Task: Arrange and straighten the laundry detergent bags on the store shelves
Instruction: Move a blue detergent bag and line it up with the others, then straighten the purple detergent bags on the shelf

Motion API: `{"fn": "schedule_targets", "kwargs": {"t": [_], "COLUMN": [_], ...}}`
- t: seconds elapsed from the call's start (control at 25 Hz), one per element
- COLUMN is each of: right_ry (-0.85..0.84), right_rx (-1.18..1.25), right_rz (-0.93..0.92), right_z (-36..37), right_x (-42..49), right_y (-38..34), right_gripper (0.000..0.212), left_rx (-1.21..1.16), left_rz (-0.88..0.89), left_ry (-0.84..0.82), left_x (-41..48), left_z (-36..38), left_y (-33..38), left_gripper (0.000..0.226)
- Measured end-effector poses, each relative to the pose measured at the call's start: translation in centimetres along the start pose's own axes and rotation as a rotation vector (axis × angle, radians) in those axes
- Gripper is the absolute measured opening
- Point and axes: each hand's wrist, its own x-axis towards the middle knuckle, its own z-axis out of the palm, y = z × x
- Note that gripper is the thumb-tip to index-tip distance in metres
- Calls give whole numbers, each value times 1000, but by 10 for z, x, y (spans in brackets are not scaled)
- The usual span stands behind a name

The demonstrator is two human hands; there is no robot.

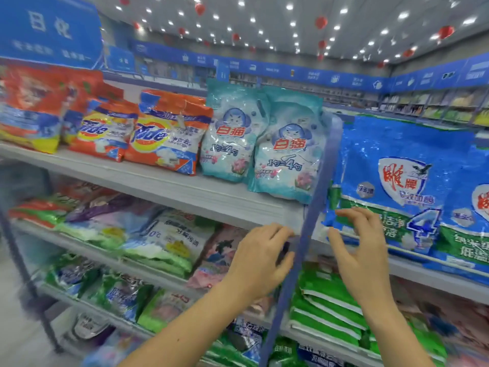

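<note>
Where the shelf (185, 192) runs: top tier, from 9 to 3 o'clock across the view, with bags standing along it.
Blue bag (397, 160): at 3 o'clock and the biggest there, its lower-left corner at the shelf lip, just beside the post (317, 197). Squaring it looks like the step in hand. To do that well, the person would take both lower corners, push the bag back from the lip, and set it upright, face forward, clear of the post.
Pale bags (288, 154): two at 12 o'clock, the nearer one close against the post; probably next.
Tide bags (164, 133): at 10 o'clock, side by side, leaning back.
Right hand (362, 250): at 5 o'clock, half open, fingers bent and thumb apart about the blue bag's corner. The bag lies at its 1 o'clock. Contact is too blurred to judge, and nothing is plainly held.
Left hand (260, 258): at 6 o'clock, left of the post, fingers curled beside it; whether it grips or only touches cannot be told. The blue bag is at its 2 o'clock, the pale bags at its 12.
</note>
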Motion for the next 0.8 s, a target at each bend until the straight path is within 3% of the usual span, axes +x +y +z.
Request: {"fn": "schedule_targets", "kwargs": {"t": [0.2, 0.36, 0.44, 0.64, 0.8], "right_ry": [-353, -750, -870, -975, -939], "right_rx": [7, -94, -55, 115, 348], "right_rz": [0, 34, 105, 315, 596], "right_z": [107, 210, 256, 372, 467], "right_x": [-41, -67, -76, -74, -54], "right_y": [-75, -134, -162, -205, -223], "right_gripper": [16, 37, 36, 32, 25], "left_rx": [255, 376, 370, 284, 229], "left_rz": [-240, -450, -547, -727, -813], "left_ry": [-280, -315, -291, -258, -234], "left_x": [-93, -178, -209, -242, -239], "left_z": [-104, -194, -228, -277, -287], "left_y": [-103, -187, -221, -299, -363], "left_gripper": [34, 40, 39, 41, 34]}}
